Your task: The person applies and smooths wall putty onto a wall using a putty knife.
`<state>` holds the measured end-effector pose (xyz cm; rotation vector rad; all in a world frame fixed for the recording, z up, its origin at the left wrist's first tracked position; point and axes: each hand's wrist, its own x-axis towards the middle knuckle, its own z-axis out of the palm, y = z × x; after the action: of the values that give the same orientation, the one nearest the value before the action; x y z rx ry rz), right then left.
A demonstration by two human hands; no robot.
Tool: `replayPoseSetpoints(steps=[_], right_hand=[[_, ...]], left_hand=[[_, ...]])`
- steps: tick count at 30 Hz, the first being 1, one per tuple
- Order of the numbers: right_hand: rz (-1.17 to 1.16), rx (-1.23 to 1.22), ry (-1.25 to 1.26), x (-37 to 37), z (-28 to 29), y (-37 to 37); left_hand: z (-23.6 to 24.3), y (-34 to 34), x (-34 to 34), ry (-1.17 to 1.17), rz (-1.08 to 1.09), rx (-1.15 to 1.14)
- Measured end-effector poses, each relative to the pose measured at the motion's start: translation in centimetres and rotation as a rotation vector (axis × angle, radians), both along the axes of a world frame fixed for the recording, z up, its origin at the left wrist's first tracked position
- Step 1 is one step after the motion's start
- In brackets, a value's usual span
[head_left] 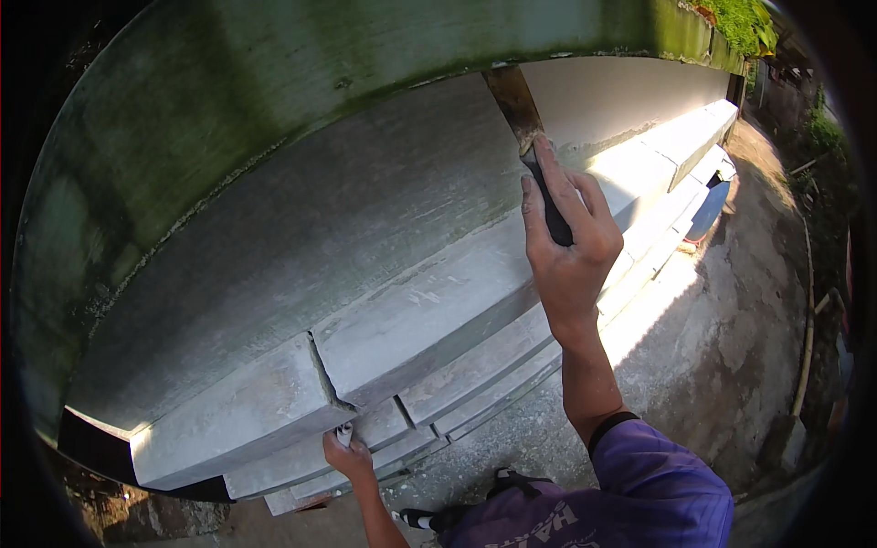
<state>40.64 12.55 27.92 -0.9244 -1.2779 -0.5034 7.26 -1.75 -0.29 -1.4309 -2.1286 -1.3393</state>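
My right hand [582,239] is wrapped round the black handle of a scraper [513,102], index finger stretched along it toward the blade. The flat blade, brown and stained, points up and away, its tip at the lower edge of a mossy green concrete band [301,82]. Behind it is a smooth grey wall surface [301,201]. Low and to the left, my left hand [350,458] is closed round a small whitish-grey cylindrical piece [343,433], mostly hidden by the fingers. That hand is beside the front edge of a pale concrete ledge [429,292], close to a dark joint.
Below the ledge run stepped pale slabs [484,361] with dark gaps between them. A rough concrete floor [676,384] spreads to the right, partly sunlit. A blue rounded object [709,215] leans by the ledge's far end. Green plants [740,23] grow at upper right.
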Motion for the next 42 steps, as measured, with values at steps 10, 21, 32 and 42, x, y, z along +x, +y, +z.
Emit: replayPoseSetpoints(steps=[10,21,32,42], right_hand=[[0.025,-0.063,0.01,0.1,0.0,-1.2],[0.063,-0.101,0.017,0.6,-2.6,-1.5],[0.049,-0.064,0.005,1.2,-3.5,-0.5],[0.017,-0.035,0.008,0.3,-2.3,-0.5]], left_hand=[[-0.2,-0.2,0.1,0.01,0.012,-0.02],[-0.1,-0.1,-0.4,0.046,0.001,-0.025],[-0.4,-0.2,-0.3,0.048,0.038,-0.066],[0.0,-0.2,-0.2,0.066,0.065,-0.055]])
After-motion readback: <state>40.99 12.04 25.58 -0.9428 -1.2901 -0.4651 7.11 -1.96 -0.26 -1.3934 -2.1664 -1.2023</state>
